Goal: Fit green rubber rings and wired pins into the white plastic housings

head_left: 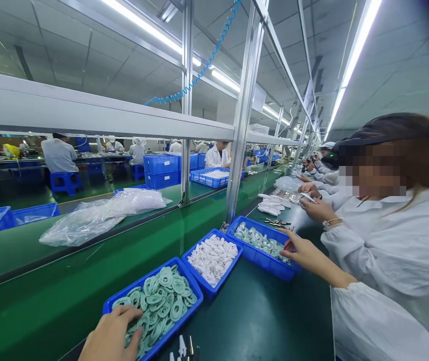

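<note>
My left hand (113, 333) rests at the near left edge of a blue bin of green oval rings (165, 296), its fingers apart over the rings. My right hand (302, 253) reaches over the right blue bin (270, 263), which holds pale green parts (261, 239). Its thumb and fingers are bent and apart at that bin's right end, with no held part visible. Between these two bins stands a smaller blue bin with small white parts (213, 259).
White and metal pieces (182, 346) lie at the bottom edge. A metal post (242, 115) rises behind the bins. Plastic bags (101, 213) lie on the green surface beyond. A person in white (395, 240) sits at the right, hands over the bench.
</note>
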The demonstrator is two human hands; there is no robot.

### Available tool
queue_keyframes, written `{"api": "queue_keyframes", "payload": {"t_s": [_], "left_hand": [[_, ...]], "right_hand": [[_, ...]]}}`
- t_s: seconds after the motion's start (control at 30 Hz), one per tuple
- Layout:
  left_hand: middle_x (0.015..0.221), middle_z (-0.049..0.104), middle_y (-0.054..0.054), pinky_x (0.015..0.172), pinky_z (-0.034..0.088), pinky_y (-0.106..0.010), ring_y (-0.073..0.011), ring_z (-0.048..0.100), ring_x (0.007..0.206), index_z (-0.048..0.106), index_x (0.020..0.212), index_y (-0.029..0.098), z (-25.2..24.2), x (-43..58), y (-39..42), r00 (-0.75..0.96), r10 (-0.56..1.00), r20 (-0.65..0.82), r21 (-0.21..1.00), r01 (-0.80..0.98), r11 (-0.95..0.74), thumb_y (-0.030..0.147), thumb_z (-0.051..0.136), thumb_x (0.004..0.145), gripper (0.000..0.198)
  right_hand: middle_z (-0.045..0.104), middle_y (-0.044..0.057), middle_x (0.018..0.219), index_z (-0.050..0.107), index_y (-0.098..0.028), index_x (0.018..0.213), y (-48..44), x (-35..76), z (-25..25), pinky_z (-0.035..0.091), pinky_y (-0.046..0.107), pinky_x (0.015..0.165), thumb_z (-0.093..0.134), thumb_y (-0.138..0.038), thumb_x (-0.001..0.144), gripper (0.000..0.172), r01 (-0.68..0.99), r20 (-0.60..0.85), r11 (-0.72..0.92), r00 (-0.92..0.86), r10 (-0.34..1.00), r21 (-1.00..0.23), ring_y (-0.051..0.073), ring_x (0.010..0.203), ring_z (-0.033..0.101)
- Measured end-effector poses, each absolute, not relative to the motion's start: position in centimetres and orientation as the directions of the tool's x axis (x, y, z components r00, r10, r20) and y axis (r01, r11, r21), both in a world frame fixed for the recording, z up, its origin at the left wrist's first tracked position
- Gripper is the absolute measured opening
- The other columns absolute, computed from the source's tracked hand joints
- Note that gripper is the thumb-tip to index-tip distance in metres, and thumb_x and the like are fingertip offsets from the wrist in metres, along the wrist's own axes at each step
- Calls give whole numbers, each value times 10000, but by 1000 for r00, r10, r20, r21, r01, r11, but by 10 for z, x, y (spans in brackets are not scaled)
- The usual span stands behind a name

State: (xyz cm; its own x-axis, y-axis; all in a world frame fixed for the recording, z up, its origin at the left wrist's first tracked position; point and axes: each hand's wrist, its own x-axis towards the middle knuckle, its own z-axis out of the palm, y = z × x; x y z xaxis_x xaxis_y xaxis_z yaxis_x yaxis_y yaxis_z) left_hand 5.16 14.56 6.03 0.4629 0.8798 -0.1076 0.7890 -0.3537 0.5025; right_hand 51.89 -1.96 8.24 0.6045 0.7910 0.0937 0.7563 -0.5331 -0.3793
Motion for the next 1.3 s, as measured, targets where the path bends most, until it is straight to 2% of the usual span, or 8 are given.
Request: {"api": "queue_keyframes", "payload": {"t_s": [0.13,0.33,0.47,0.57,0.7,0.97,1.13,1.3], "left_hand": [[1207,742,-155,893,496,-543,-398,684,1092,788,1017,233,58,59,142,503,861,-70,421,798,-432,231,550,818,311],[891,810,-113,843,467,-501,-382,714,888,763,775,258,58,57,138,443,897,6,640,687,-344,214,592,780,176],[890,813,-103,794,506,-436,-387,717,910,781,813,255,65,53,141,316,949,11,838,514,-181,310,674,737,142],[943,819,-94,783,563,-389,-345,764,879,779,885,225,73,50,141,276,961,3,917,383,-113,398,688,780,222],[967,825,-102,850,610,-348,-307,776,967,798,958,175,84,48,135,256,966,-17,990,137,-18,443,752,773,329],[960,817,-122,733,628,-266,-235,767,865,801,998,148,96,50,127,214,977,3,989,-143,29,408,814,779,341],[1106,804,-107,942,590,-284,-255,766,1035,810,1005,166,100,52,124,209,976,-62,962,-246,114,285,784,832,211],[1062,819,-96,974,586,-308,-259,766,1049,810,1018,173,103,58,120,234,966,-114,921,-341,191,215,805,815,207]], "right_hand": [[672,81,1207,619,-175,1270,-18,532,52,591,428,841,652,-311,992,311,745,47,-604,640,767,-285,225,975,694],[650,95,1267,617,-178,1281,-18,520,67,567,476,904,661,-296,984,322,752,88,-625,651,754,-211,257,1065,671],[679,85,1227,610,-192,1303,18,458,76,512,487,994,582,-323,1030,305,883,133,-381,427,894,-272,253,1122,655],[717,59,1107,653,-175,1225,52,401,61,545,455,926,600,-351,1020,276,921,77,-181,221,972,-346,226,1008,694],[714,49,1040,673,-168,1148,77,367,41,564,432,857,659,-346,983,243,919,11,-155,170,985,-362,211,912,696],[715,22,936,678,-162,1089,93,384,32,577,379,796,630,-310,1004,177,901,-36,-177,178,983,-396,177,807,697],[715,9,870,645,-167,1203,93,382,26,567,379,787,601,-301,1017,233,887,-11,-193,208,978,-419,183,776,702],[697,-6,788,675,-174,1048,94,377,23,538,359,746,631,-364,977,208,881,27,-175,208,978,-440,181,722,677]]}}
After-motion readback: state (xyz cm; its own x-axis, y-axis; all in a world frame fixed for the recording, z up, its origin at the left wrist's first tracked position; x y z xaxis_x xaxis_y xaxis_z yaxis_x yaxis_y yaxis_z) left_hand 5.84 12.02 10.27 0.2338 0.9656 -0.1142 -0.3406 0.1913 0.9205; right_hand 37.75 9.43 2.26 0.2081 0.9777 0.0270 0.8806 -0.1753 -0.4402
